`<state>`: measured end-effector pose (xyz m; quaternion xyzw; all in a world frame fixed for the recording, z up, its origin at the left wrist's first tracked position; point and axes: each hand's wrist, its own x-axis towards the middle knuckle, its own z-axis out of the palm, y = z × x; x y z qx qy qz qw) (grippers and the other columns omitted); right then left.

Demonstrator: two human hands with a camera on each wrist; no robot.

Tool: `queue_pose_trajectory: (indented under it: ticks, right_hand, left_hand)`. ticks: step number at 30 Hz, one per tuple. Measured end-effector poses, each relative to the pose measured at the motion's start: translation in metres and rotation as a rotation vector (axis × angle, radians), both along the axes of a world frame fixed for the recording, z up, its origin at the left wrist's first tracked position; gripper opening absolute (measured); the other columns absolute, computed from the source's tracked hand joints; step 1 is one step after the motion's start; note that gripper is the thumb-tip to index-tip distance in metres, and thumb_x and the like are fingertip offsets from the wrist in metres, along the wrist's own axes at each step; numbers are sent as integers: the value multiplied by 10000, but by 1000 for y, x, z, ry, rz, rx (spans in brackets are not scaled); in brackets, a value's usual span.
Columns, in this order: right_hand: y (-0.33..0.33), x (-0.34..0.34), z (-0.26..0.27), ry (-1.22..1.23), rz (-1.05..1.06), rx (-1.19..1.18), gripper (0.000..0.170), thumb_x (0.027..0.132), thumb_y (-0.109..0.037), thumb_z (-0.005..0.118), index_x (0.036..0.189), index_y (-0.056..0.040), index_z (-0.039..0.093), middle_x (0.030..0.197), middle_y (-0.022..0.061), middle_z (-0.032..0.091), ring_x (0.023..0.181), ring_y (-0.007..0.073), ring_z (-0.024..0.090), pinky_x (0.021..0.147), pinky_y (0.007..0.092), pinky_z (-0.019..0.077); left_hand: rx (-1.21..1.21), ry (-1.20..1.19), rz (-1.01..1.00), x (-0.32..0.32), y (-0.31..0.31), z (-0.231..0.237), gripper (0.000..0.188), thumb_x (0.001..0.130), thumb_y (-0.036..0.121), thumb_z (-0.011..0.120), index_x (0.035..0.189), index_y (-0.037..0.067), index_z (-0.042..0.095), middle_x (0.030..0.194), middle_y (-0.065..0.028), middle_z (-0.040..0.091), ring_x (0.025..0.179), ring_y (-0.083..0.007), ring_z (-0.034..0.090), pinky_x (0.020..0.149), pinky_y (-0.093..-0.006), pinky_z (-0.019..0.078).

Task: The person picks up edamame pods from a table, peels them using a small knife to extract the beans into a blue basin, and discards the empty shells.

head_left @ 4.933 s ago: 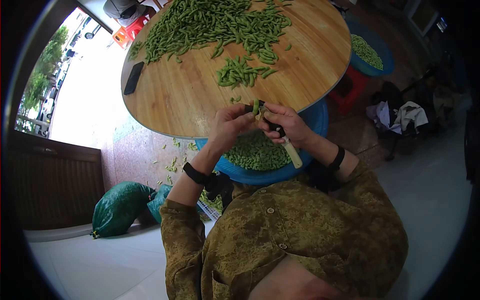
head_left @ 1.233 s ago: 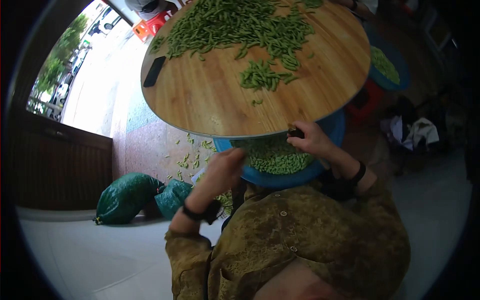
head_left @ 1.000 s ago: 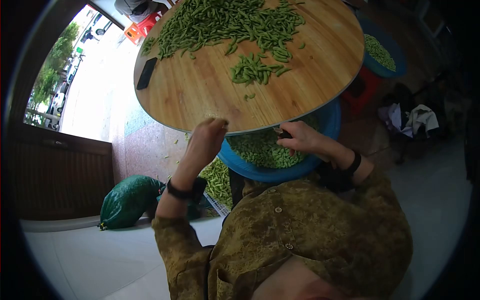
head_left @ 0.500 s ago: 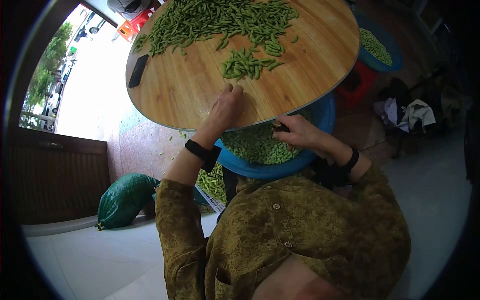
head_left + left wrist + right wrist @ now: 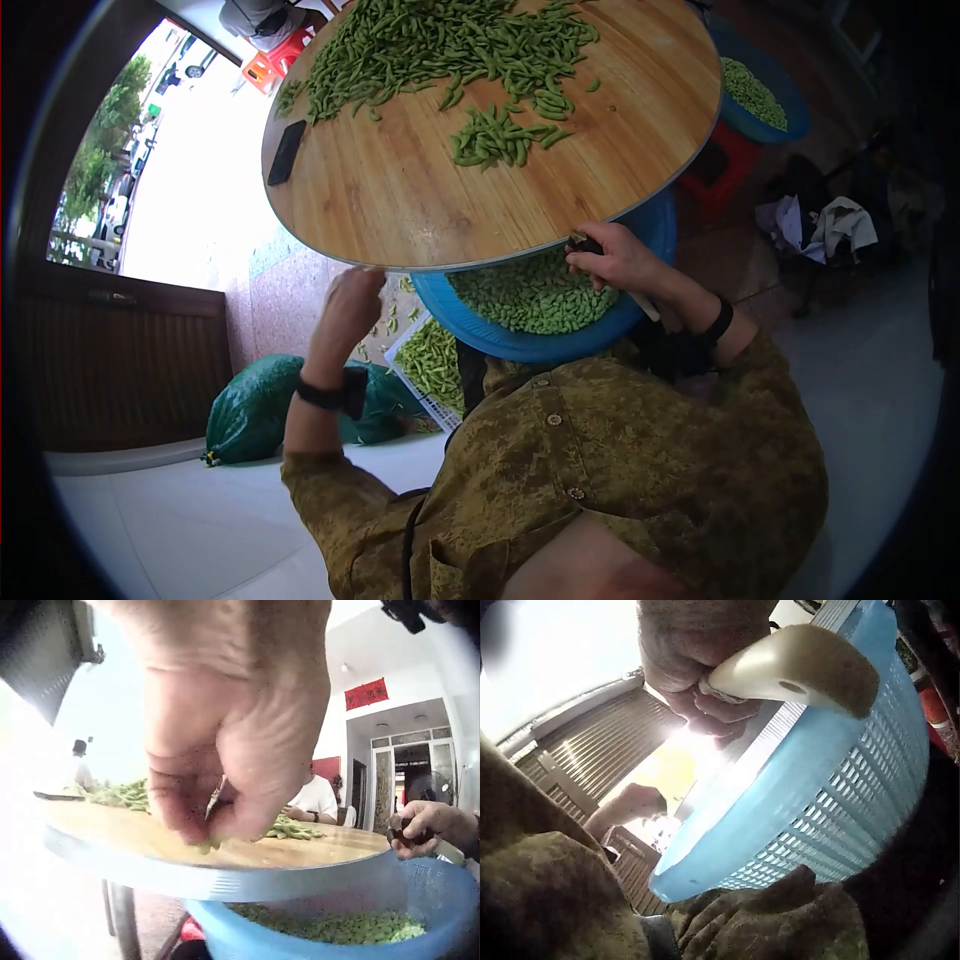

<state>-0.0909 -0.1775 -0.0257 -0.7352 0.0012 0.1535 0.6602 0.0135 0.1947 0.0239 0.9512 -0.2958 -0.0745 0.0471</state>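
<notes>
My left hand is at the table's near left edge. In the left wrist view its curled fingers pinch a small green pod, mostly hidden by the fingertips. My right hand grips a tool whose pale handle has a hole at its end; the dark front part is mostly covered by the fingers. Below that hand, a blue basket holds shelled green beans. On the round wooden table lie a small group of green pods and a large heap of pods behind it.
A dark flat object lies at the table's left. Below my left arm are a white crate of pods or husks and green sacks. A second blue basin stands at right by a red stool. Another person sits across.
Half a second ago my left hand was on the table near the small pod group; it has moved back left to the edge. The loose pods there are gone. My right hand stays over the basket.
</notes>
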Motion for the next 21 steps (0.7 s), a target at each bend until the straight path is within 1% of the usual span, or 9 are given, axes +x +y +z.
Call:
queue_pose_trajectory:
  ticks: [2, 4, 6, 8, 10, 13, 15, 19, 21]
  right_hand:
    - [4, 2, -2, 42, 52, 58, 158, 890, -158, 584, 888, -7, 538, 681, 35, 584, 467, 78, 523, 423, 226, 424]
    - [11, 5, -4, 63, 84, 121, 165, 905, -172, 575, 875, -15, 532, 637, 22, 555, 456, 73, 505, 406, 225, 403]
    - [21, 6, -4, 86, 110, 182, 176, 920, -186, 566, 863, -24, 526, 594, 9, 527, 445, 67, 487, 388, 224, 382]
    - [29, 4, -2, 105, 137, 180, 186, 943, -205, 540, 873, -34, 514, 539, -11, 470, 427, 62, 452, 370, 223, 357]
    - [32, 2, -2, 119, 128, 205, 190, 945, -213, 534, 885, -34, 512, 529, -14, 459, 421, 62, 441, 370, 223, 356]
    - [29, 1, -8, 106, 131, 237, 200, 948, -220, 521, 962, -21, 520, 543, -15, 451, 421, 62, 428, 365, 222, 348]
    - [27, -1, -9, 114, 84, 300, 220, 946, -200, 503, 1049, -6, 516, 592, -10, 458, 441, 62, 430, 373, 221, 349]
    - [26, 0, -9, 88, 69, 380, 243, 942, -174, 487, 1112, 0, 494, 628, -4, 452, 450, 62, 415, 385, 217, 352]
    - [27, 2, -2, 54, 14, 375, 248, 939, -167, 484, 1123, 0, 484, 656, 4, 455, 466, 60, 409, 395, 209, 350]
  left_hand:
    - [84, 43, -14, -2, 8, 14, 33, 724, 21, 570, 715, -10, 578, 800, -221, 575, 833, -405, 577, 723, -481, 469]
    - [167, -129, -118, 7, -13, 22, 99, 749, 63, 588, 686, -14, 594, 792, -211, 572, 831, -389, 567, 739, -461, 468]
    - [-31, -207, -153, 29, -46, 9, 155, 785, 117, 587, 716, -23, 591, 767, -202, 565, 820, -376, 557, 751, -448, 467]
    - [-301, -210, -212, 52, -94, 8, 162, 808, 154, 606, 760, 0, 621, 822, -219, 589, 824, -394, 583, 744, -465, 464]
    - [-436, -292, -32, 97, -125, -27, 174, 826, 160, 587, 780, -6, 618, 792, -217, 603, 798, -413, 590, 716, -477, 471]
    - [-379, -371, 60, 137, -150, -45, 194, 776, 180, 625, 821, -9, 641, 786, -213, 636, 794, -405, 620, 705, -458, 493]
    - [-391, -66, 237, 146, -154, -51, 258, 713, 198, 663, 874, -4, 666, 806, -213, 660, 810, -379, 646, 720, -426, 511]
    - [-493, -55, 221, 140, -159, -55, 326, 655, 229, 696, 890, 4, 681, 832, -215, 669, 823, -360, 657, 737, -412, 514]
    - [-513, -138, 247, 125, -159, -49, 278, 694, 174, 690, 916, 9, 665, 770, -181, 660, 745, -293, 665, 687, -387, 516]
